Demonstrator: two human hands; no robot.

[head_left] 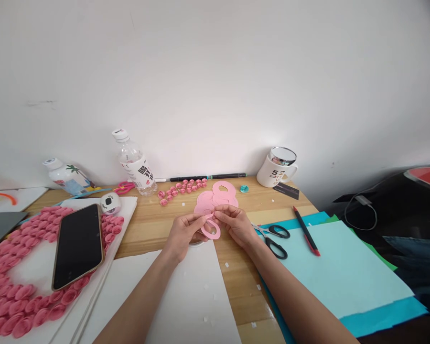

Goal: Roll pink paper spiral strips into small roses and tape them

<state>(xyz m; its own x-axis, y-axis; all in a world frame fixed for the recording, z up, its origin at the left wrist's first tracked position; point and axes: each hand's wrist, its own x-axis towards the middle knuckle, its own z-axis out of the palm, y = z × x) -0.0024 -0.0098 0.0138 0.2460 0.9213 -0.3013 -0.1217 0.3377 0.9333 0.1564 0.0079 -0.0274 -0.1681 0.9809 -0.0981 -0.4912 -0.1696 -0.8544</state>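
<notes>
Between my two hands is a pink paper strip [212, 232], curved into a loop that hangs below the fingers. My left hand [186, 231] pinches it from the left, and my right hand [238, 223] pinches its upper end, fingertips nearly touching the left ones. Just behind the hands lie several pink paper rings [225, 190], overlapping on the table. Farther back are several small rolled pink paper roses [189, 186]. A single teal paper roll [244, 188] sits to the right of the rings. Something round and pale under my left hand is mostly hidden.
Black-handled scissors [277, 241] and a black-red pen [306, 231] lie right, by blue paper sheets [344, 272]. A mug [276, 169] and water bottle [136, 165] stand near the wall. At left, a phone [79, 246] rests on a board covered with pink roses [17, 286].
</notes>
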